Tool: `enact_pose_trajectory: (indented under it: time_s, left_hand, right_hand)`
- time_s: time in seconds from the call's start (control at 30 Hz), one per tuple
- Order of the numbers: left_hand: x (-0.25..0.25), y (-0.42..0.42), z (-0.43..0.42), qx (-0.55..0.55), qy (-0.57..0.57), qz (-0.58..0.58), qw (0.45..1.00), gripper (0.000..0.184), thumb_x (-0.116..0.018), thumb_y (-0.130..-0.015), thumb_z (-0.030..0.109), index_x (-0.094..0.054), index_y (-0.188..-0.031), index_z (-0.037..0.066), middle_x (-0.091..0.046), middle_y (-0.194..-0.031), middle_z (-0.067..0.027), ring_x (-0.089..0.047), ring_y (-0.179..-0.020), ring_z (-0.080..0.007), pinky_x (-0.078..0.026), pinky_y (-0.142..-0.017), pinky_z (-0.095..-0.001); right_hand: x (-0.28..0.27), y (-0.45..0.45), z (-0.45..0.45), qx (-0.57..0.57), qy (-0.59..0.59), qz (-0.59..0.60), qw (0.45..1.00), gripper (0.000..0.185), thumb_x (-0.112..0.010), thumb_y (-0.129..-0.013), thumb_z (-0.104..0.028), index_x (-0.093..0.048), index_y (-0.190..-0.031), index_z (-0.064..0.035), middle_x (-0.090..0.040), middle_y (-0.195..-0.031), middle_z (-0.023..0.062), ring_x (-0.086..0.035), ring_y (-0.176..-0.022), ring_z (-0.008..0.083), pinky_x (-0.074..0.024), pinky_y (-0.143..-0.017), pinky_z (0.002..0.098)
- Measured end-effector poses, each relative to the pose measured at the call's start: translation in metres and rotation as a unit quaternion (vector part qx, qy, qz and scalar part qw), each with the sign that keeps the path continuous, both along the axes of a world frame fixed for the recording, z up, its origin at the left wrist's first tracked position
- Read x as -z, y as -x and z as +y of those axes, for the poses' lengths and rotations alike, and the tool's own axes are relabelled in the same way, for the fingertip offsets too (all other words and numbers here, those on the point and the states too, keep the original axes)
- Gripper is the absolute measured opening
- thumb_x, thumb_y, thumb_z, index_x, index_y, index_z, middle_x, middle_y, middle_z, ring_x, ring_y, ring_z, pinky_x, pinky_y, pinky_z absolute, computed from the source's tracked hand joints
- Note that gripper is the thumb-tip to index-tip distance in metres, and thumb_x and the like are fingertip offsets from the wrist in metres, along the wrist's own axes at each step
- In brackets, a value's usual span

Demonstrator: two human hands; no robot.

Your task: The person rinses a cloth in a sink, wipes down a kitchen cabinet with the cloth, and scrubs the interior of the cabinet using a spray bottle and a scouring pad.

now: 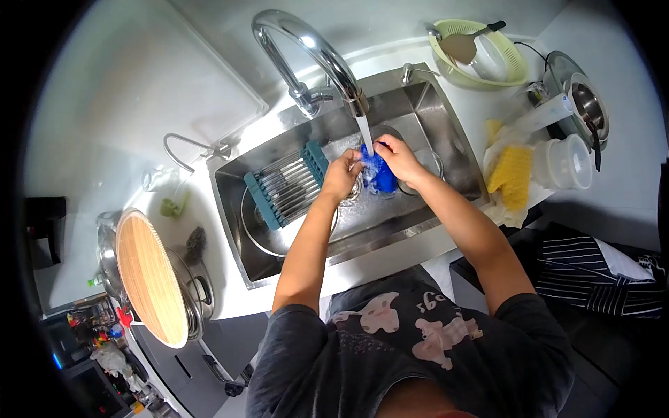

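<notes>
A bright blue cloth-like piece point(380, 174) hangs under the running water of the chrome faucet point(341, 76). My right hand point(401, 159) is closed on its upper right side, with fingers pinched near the stream. On its left edge, my left hand point(341, 174) holds it between curled fingertips. Both hands are inside the steel sink point(446, 125). Just left of my left hand sits a drying rack point(289, 188) with teal ends and metal bars, over what looks like a round clear-rimmed vessel. A round lid-like item lies partly hidden behind my right hand.
A green colander point(516, 76) with a spatula stands behind the sink at right. Yellow cloth point(512, 177), a clear plastic tub point(563, 164) and a pan point(589, 104) are on the right counter. At left are a dark scrubber point(196, 243) and a round wooden board point(150, 279).
</notes>
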State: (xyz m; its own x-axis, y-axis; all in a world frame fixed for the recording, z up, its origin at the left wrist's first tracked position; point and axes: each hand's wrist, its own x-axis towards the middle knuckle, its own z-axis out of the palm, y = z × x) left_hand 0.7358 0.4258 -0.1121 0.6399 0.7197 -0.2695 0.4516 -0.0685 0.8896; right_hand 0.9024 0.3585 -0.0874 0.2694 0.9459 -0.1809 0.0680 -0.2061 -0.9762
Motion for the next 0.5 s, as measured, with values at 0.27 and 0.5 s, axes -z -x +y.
enact_pose_trajectory:
  time_s: [0.27, 0.5]
  left_hand:
    - [-0.047, -0.029, -0.002, -0.041, -0.252, 0.043, 0.966, 0.019, -0.057, -0.082, 0.018, -0.056, -0.099, 0.012, -0.062, -0.092, -0.0094, -0.058, -0.093, -0.0282, -0.019, -0.101, -0.0548]
    - [0.013, -0.011, -0.031, -0.054, -0.146, 0.053, 0.986, 0.035, -0.059, -0.076, 0.003, -0.049, -0.110, 0.003, -0.062, -0.093, -0.0149, -0.061, -0.085, -0.0256, -0.046, -0.075, -0.0316]
  right_hand:
    - [0.010, -0.026, 0.015, -0.160, 0.125, 0.013, 0.979, 0.029, -0.064, -0.077, -0.018, -0.061, -0.098, 0.0022, -0.062, -0.087, 0.0070, -0.057, -0.073, 0.0126, -0.0448, -0.064, 0.0272]
    - [-0.046, -0.016, 0.006, -0.024, 0.174, 0.261, 0.949, 0.032, -0.059, -0.082, -0.014, -0.053, -0.110, -0.0018, -0.060, -0.092, 0.0071, -0.059, -0.082, 0.0133, -0.0486, -0.069, 0.0287]
